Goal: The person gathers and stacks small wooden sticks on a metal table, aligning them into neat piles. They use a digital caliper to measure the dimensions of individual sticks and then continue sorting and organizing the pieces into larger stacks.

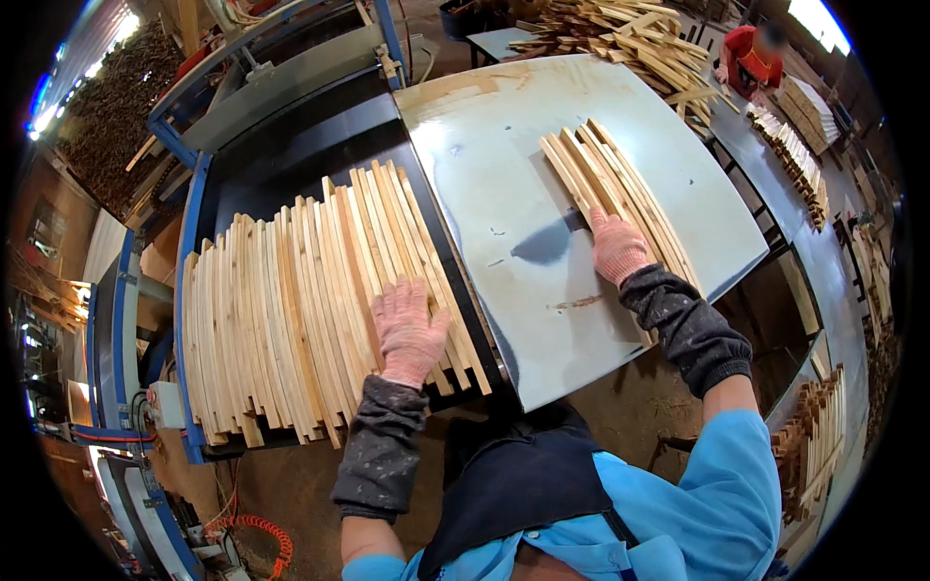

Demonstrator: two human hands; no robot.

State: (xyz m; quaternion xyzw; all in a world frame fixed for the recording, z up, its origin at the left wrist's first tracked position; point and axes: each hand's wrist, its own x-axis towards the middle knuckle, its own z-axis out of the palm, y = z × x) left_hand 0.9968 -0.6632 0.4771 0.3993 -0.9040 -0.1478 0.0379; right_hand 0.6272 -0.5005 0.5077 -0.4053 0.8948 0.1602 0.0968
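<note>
My left hand [409, 332], in a pink work glove, lies flat with its fingers stretched out on a wide row of long wooden strips [291, 320]. The strips lie side by side on a black machine bed [281, 160], their ends uneven. On the pale metal table [504, 194] to the right, a smaller bundle of wooden strips [630, 194] lies at a slant. My right hand [620, 249], gloved the same way, is closed over the left side of that bundle, near its middle. Its fingertips are partly hidden against the wood.
A blue machine frame [194, 174] with a grey crossbeam [291, 82] stands around the black bed. A heap of loose strips [659, 48] lies beyond the table. At far right a person in red [751, 63] stands by stacked strips [790, 160]. An orange coiled hose [266, 531] hangs lower left.
</note>
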